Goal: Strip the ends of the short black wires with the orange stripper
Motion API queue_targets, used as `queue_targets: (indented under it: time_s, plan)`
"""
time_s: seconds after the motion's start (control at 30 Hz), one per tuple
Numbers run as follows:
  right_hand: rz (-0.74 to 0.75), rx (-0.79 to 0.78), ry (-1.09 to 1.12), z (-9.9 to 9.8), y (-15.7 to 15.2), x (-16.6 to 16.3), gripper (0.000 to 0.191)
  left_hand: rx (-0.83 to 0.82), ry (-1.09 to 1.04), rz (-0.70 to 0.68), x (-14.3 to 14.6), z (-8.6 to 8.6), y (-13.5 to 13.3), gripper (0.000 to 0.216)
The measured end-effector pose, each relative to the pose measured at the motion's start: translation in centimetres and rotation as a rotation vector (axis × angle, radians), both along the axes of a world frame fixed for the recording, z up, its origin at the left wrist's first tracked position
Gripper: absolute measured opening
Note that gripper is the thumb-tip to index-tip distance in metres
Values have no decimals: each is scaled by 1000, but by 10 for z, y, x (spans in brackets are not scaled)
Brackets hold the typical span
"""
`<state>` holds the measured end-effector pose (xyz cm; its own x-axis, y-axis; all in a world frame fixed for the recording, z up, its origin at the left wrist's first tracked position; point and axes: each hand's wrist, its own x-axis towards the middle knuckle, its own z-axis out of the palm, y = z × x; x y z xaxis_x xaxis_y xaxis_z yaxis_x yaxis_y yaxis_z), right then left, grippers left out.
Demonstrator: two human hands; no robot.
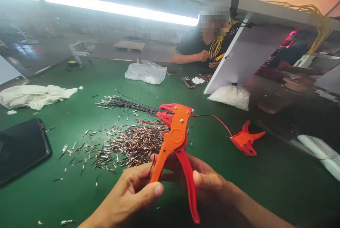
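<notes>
An orange and red wire stripper [176, 134] is held upright in front of me, jaws pointing left and handles spread. My left hand [138, 189] is closed on its orange handle, the thumb lying across the lower end. Around the red handle, my right hand [205, 176] has its thumb at the side and its fingers partly hidden behind. Beyond the jaws lies a bundle of black wires [124, 104] with metal ends. A heap of short wire offcuts [135, 144], copper and black, spreads behind my left hand. A second wire stripper [245, 139] lies to the right, a thin red wire [212, 116] reaching it.
A black phone [23, 150] lies at the left on the green table [66, 199], near a cream cloth [37, 95]. Farther back are clear plastic bags [146, 72], a filled white bag [231, 96] and a slanted white panel [239, 54]. Across the table, a person [196, 45] handles yellow cables.
</notes>
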<state>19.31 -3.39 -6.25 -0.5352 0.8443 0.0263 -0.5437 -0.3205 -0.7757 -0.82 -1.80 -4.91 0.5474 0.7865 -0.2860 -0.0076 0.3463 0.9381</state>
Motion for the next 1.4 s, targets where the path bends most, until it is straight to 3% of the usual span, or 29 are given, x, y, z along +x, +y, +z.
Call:
queue_targets:
  time_s: [0.07, 0.23, 0.4, 0.53, 0.6, 0.7, 0.83, 0.93, 1.0, 1.13, 1.2, 1.3, 1.4]
  plan:
    - [-2, 17, 0, -3, -1, -1, 62, -9, -10, -5, 1, 1, -1, 53]
    - [155, 54, -61, 2, -7, -2, 74, -19, -22, -54, 3, 1, -4, 56]
    - [-35, 79, -104, 18, -14, 2, 50, 86, 4, -92, -1, -1, -4, 69]
    - [-201, -26, -33, 22, -12, 12, 46, 234, 107, 60, -10, 3, 0, 53]
    - [-205, -31, -44, 21, -10, 16, 48, 310, 167, 78, -15, 5, 2, 43]
    - [-179, -18, -93, 18, -9, 15, 48, 348, 223, -4, -22, 7, 2, 35]
    - [-186, -105, -13, 14, -8, 5, 31, 446, 291, -40, -19, 6, -2, 28]
    - [-364, -224, -44, 14, -6, -3, 17, 566, 339, -39, -8, -1, -8, 25]
    - [-486, -192, -223, 16, -7, -4, 21, 604, 369, -59, -1, -7, -10, 22]
    - [-480, -62, -586, 21, -8, 9, 28, 562, 510, 45, 0, -14, -6, 23]
    - [-495, -64, -546, 21, -5, 20, 21, 559, 507, 54, -4, -13, -2, 26]
    - [-519, -51, -437, 20, 2, 33, 31, 578, 479, 66, -10, -9, 1, 28]
    - [-455, -109, -380, 22, 3, 36, 27, 553, 496, 251, -15, -7, 2, 30]
